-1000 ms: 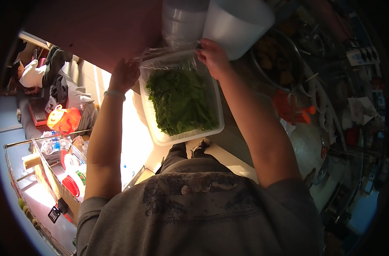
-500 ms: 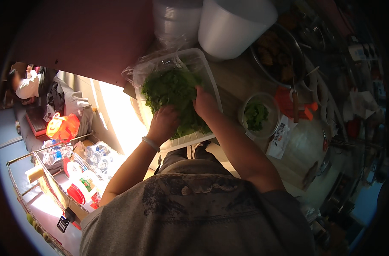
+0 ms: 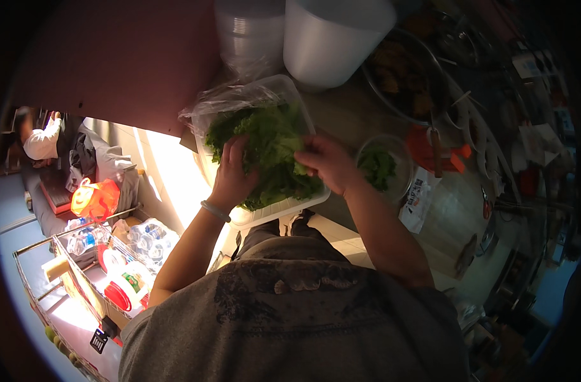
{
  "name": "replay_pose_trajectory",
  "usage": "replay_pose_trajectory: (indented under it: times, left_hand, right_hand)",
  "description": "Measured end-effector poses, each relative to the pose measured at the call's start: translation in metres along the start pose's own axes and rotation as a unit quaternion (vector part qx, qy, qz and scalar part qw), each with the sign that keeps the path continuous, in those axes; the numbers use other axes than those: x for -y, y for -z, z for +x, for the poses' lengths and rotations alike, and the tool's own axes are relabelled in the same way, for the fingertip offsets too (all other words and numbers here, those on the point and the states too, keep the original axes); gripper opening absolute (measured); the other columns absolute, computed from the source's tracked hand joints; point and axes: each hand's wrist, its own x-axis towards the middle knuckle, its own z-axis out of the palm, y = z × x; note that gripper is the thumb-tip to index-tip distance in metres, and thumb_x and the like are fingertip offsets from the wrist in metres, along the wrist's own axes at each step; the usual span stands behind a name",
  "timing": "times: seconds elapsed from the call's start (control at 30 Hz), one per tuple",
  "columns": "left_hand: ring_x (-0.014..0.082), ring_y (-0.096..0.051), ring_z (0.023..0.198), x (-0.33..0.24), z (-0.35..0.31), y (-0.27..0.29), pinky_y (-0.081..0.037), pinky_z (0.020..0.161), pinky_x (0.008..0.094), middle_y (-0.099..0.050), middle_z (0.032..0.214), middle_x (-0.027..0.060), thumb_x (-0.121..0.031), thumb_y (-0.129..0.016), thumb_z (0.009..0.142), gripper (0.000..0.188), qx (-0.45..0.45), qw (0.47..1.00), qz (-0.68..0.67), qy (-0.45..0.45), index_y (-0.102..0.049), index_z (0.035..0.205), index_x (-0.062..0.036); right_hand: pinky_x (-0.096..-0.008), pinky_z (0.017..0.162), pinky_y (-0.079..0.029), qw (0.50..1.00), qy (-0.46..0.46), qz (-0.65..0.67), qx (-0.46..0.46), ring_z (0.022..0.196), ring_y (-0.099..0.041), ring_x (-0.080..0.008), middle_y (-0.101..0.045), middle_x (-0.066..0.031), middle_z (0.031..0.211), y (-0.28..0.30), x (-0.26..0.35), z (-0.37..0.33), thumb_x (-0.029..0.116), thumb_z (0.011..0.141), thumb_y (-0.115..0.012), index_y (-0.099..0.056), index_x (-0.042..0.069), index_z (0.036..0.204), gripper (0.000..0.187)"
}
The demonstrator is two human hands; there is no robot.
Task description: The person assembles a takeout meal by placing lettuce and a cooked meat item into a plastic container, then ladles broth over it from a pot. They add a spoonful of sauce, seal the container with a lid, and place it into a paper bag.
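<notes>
A translucent plastic tub (image 3: pixel 238 219) full of green leaf lettuce (image 3: pixel 265 130) lies in front of me, clear plastic film (image 3: pixel 236 99) bunched at its far end. My left hand (image 3: pixel 233 175), with a light band on the wrist, rests on the leaves at the tub's left side; its fingers stretch forward and the thumb stands apart. At the right rim, my right hand (image 3: pixel 332 162) pinches the edge of a lettuce leaf between thumb and fingers. To its right stands a round clear bowl (image 3: pixel 402 181) with some lettuce inside.
Stacked clear lids (image 3: pixel 249 32) and a large white bucket (image 3: pixel 335 44) stand beyond the tub. A metal pot (image 3: pixel 402 79) of dark food is at the far right, near an orange bag (image 3: pixel 424 146). A wire rack (image 3: pixel 45 280) holds packages at lower left; a person (image 3: pixel 42 140) is beyond it.
My right hand has moved right from the middle of the lettuce to the tub's rim, drawing a leaf. My left hand has shifted slightly left and forward. The view has swung a little.
</notes>
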Motion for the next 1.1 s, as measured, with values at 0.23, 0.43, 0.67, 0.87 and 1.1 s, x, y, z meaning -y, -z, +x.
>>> replay_pose_trajectory:
  times: [0.23,0.43,0.67,0.87,1.1]
  left_hand:
    - [0.0344,-0.057,0.109,0.014,0.012,0.025,-0.048,0.091,0.0421,-0.057,0.121,0.0142,0.005,-0.064,0.069,0.026,0.041,0.965,0.182,-0.182,-0.069,0.093,-0.0045]
    - [0.0355,-0.052,0.115,0.040,0.008,0.037,-0.045,0.095,0.0429,-0.055,0.125,0.0155,0.011,-0.053,0.067,0.037,0.065,0.960,0.262,-0.079,-0.068,0.098,-0.0042]
    - [0.0384,-0.042,0.124,0.014,0.028,0.011,-0.037,0.102,0.0476,-0.051,0.129,0.0183,0.003,-0.056,0.068,0.038,0.070,0.976,0.166,-0.125,-0.067,0.101,-0.0106]
    - [0.0319,-0.044,0.125,0.033,0.080,-0.007,-0.032,0.105,0.0497,-0.059,0.118,0.0084,-0.017,-0.065,0.074,0.021,0.350,0.859,0.237,-0.288,-0.070,0.095,-0.0145]
    - [0.0298,-0.040,0.130,0.062,0.090,0.024,-0.026,0.108,0.0561,-0.057,0.121,0.0058,-0.021,-0.072,0.068,0.017,0.381,0.854,0.204,-0.288,-0.070,0.084,-0.0154]
  right_hand:
    - [-0.0362,0.084,-0.049,0.983,0.126,-0.128,0.045,0.095,-0.062,-0.0266,-0.063,-0.0140,0.103,-0.049,-0.082,0.027,0.009,0.082,-0.067,-0.055,0.001,0.118,0.038]
    - [-0.0438,0.100,-0.039,0.890,0.171,-0.377,-0.192,0.121,-0.045,-0.0383,-0.046,-0.0223,0.128,-0.028,-0.088,0.036,0.010,0.076,-0.069,-0.039,0.003,0.136,0.068]
    - [-0.0472,0.087,-0.045,0.897,0.150,-0.390,-0.141,0.104,-0.056,-0.0354,-0.057,-0.0191,0.112,-0.063,-0.082,0.047,0.015,0.073,-0.066,-0.055,0.010,0.123,0.051]
    - [-0.0453,0.077,-0.048,0.844,0.309,-0.434,-0.061,0.087,-0.061,-0.0339,-0.064,-0.0154,0.093,-0.097,-0.085,0.036,0.009,0.075,-0.062,-0.064,0.011,0.109,0.034]
    - [-0.0436,0.076,-0.051,0.853,0.111,-0.501,-0.099,0.092,-0.061,-0.0364,-0.062,-0.0172,0.104,-0.013,-0.080,0.022,0.001,0.078,-0.057,-0.059,0.008,0.111,0.034]
